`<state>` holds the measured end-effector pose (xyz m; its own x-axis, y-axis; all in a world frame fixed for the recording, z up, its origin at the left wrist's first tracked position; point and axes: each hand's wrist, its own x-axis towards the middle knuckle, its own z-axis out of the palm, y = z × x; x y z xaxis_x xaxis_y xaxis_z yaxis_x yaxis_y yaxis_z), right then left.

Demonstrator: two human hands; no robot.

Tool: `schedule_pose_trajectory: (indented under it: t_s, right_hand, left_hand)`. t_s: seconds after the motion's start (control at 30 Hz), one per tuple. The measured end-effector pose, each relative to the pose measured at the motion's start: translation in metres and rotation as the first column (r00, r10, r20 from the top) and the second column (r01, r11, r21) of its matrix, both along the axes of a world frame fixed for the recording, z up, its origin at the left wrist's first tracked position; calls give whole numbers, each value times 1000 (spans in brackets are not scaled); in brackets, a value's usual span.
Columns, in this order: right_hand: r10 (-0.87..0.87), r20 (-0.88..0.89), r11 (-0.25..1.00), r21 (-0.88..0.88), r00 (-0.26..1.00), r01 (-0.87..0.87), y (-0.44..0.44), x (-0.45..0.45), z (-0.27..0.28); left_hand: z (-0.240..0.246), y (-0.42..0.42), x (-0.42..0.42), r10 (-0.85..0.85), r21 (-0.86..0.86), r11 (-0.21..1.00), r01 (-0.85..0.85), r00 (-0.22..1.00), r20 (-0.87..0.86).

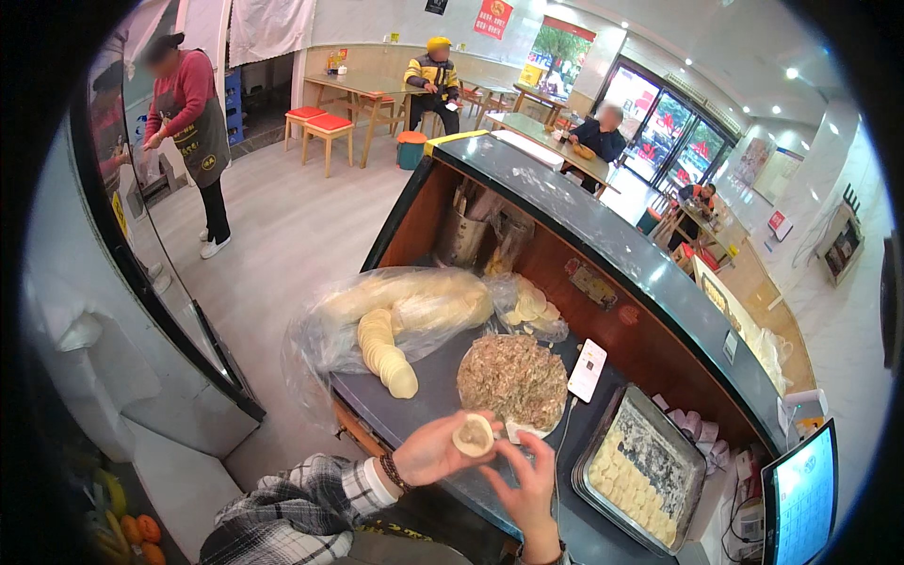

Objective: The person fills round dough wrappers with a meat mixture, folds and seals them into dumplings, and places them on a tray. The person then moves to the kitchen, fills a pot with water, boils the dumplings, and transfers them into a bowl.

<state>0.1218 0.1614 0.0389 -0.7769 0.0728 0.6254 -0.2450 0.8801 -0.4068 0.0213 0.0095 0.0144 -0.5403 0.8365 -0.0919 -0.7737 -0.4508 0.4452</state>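
My left hand [438,448] holds a round dumpling wrapper [462,446] with a dab of meat filling [474,434] in its middle. Just right of the wrapper is my right hand [526,480], its fingers apart and holding nothing; whether a fingertip touches the wrapper's edge I cannot tell. Beyond both hands a large mound of minced meat filling [512,378] rises over a pale dish, mostly hidden. To its left, a fanned stack of round wrappers [385,353] spills from a clear plastic bag [438,304] holding more of them.
At right, a metal tray [667,424] carries rows of shaped dumplings [625,487] and loose flour. A cabled phone [587,371] lies behind the filling. A raised counter ledge [565,191] bounds the worktop [438,402]; a monitor [801,494] stands right. An aproned person [191,120] stands far left; several people sit beyond.
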Motion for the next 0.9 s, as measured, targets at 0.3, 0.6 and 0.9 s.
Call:
schedule_pose_trajectory:
  t_s: [0.3,0.6,0.9]
  right_hand:
    - [120,-38,933,-336,992,-125,-15,-5,-2]
    - [-74,-178,504,-856,981,-117,-32,5,-7]
    - [-67,-309,833,-540,949,-117,-51,13,16]
  left_hand:
    - [3,7,26,-94,-117,990,76,983,-156]
    - [14,2,29,-100,-86,994,69,899,-426]
    - [13,6,36,187,32,953,-301,503,-844]
